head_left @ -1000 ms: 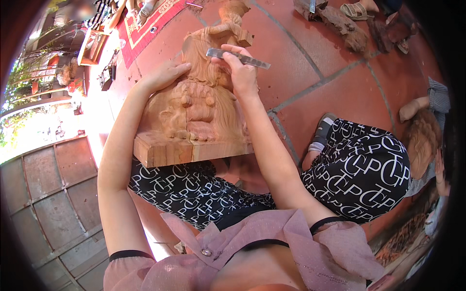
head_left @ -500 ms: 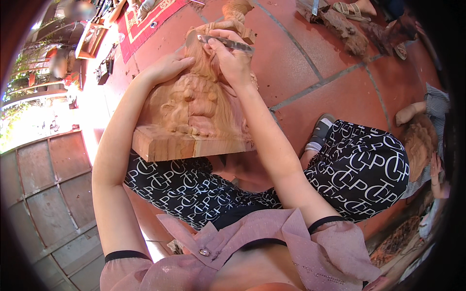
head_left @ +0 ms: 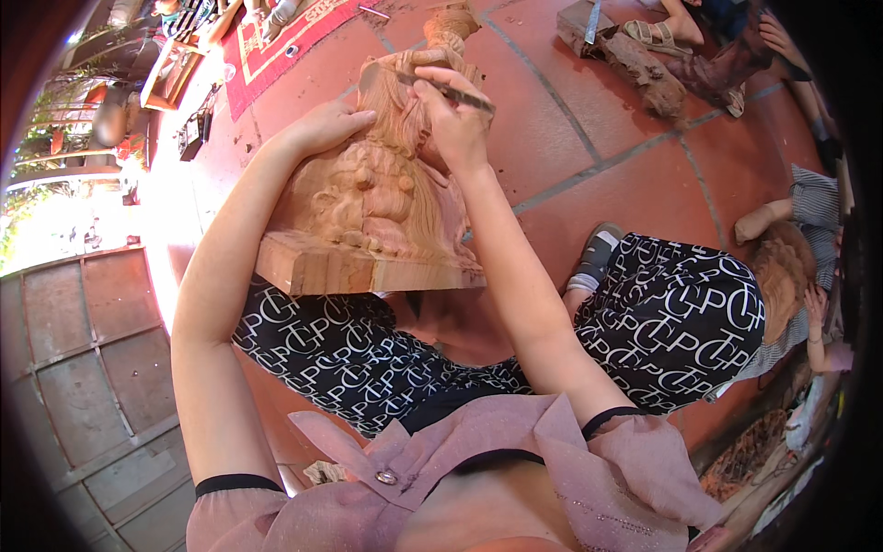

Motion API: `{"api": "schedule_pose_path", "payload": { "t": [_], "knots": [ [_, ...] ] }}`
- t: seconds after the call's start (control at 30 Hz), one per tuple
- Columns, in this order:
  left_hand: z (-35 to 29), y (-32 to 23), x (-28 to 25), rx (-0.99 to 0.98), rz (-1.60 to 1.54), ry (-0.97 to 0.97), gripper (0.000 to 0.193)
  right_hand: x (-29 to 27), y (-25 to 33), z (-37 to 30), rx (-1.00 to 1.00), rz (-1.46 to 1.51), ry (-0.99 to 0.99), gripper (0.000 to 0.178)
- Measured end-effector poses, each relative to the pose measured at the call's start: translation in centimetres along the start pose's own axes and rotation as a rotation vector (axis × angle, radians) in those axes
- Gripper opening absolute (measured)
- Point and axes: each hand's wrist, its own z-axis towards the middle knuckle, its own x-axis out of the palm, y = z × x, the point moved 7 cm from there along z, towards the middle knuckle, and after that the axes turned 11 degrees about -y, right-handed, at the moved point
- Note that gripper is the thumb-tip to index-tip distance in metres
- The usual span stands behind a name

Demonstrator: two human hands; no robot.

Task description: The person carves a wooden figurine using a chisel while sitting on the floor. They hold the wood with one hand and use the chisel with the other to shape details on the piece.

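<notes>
Apparently to steady it, the left hand (head_left: 326,129) lies open along the left side of the carved wooden figure (head_left: 372,198), just beyond the patterned trousers (head_left: 313,340); the right hand's (head_left: 457,129) fingers pinch a flat scraper-like strip (head_left: 471,97), likely for control.

Rm R of R forearm (head_left: 510,262); L forearm (head_left: 241,225) blocks carving (head_left: 345,198) on L

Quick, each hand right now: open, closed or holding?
Left hand: on the carved wood; open or closed, can't tell.
Right hand: closed, holding a flat tool.
</notes>
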Motion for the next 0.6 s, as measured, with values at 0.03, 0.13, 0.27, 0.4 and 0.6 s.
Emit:
{"api": "schedule_pose_path", "payload": {
  "t": [0.03,0.13,0.27,0.4,0.6],
  "knots": [
    [-0.2,-0.8,-0.2,0.009,0.018,-0.003,0.045,0.3,-0.2,0.4,-0.002,0.014,0.007,0.011],
    [0.1,-0.9,-0.1,0.053,0.031,-0.023,0.046,1.0,-1.0,1.0,0.008,0.036,0.029,0.011],
    [0.1,-0.8,-0.1,0.035,0.044,-0.007,0.046,1.6,-1.6,0.9,0.028,0.062,0.052,0.011],
    [0.3,-0.9,-0.3,0.077,0.062,-0.048,0.046,2.0,-0.8,1.2,-0.076,0.096,0.055,0.012],
    [0.5,-0.7,-0.3,0.116,0.099,-0.051,0.044,2.8,2.5,0.9,-0.348,-0.097,0.13,0.012]
  ]
}}
